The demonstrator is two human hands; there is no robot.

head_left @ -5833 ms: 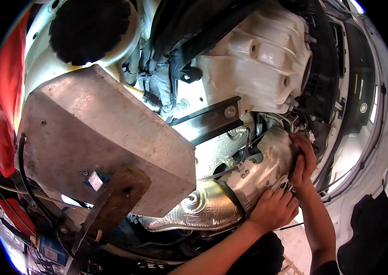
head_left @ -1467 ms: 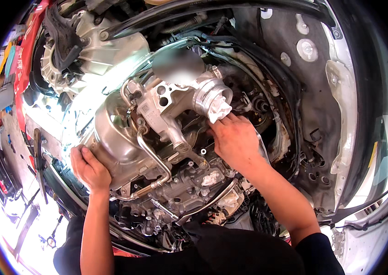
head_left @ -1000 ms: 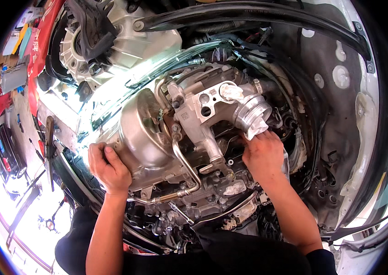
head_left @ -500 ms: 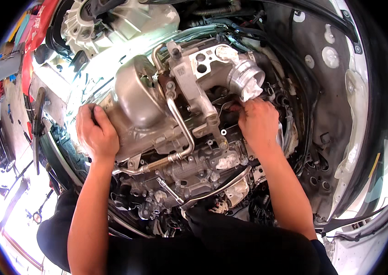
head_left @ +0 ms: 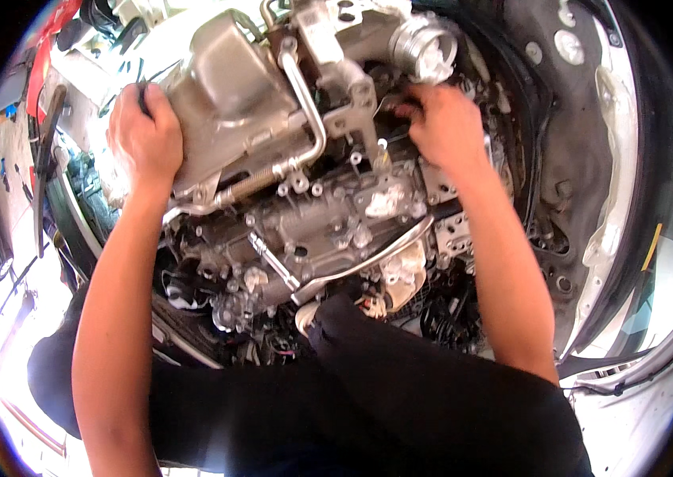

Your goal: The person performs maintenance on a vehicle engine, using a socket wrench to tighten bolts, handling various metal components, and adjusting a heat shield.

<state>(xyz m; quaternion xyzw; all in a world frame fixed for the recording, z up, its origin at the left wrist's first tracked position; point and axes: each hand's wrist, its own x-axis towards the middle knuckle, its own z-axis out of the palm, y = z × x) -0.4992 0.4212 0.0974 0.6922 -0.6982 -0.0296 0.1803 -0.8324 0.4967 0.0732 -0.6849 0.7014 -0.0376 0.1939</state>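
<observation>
A large metal assembly with a domed, dull-silver heat shield (head_left: 227,67) stands over the engine. My left hand (head_left: 145,131) grips the heat shield's left edge, thumb on top and the other fingertips hidden. A bent metal pipe (head_left: 305,95) runs down the assembly's front. At its right end is a round pipe flange (head_left: 424,49), stuffed with white paper (head_left: 433,62). Just below that flange my right hand (head_left: 446,127) reaches into a gap with curled fingers. What they hold, if anything, is hidden.
Nearer me, a ratchet wrench (head_left: 274,261) lies across the engine's top cover (head_left: 317,215). White wadding (head_left: 384,202) covers an opening there. Hoses and the bay's side wall (head_left: 571,151) border the right. Tools and a red cloth (head_left: 38,75) show at the left.
The view has shifted, so everything sits higher in it. More of the engine cover shows between the assembly and the ratchet wrench. Both hands keep their places at the assembly.
</observation>
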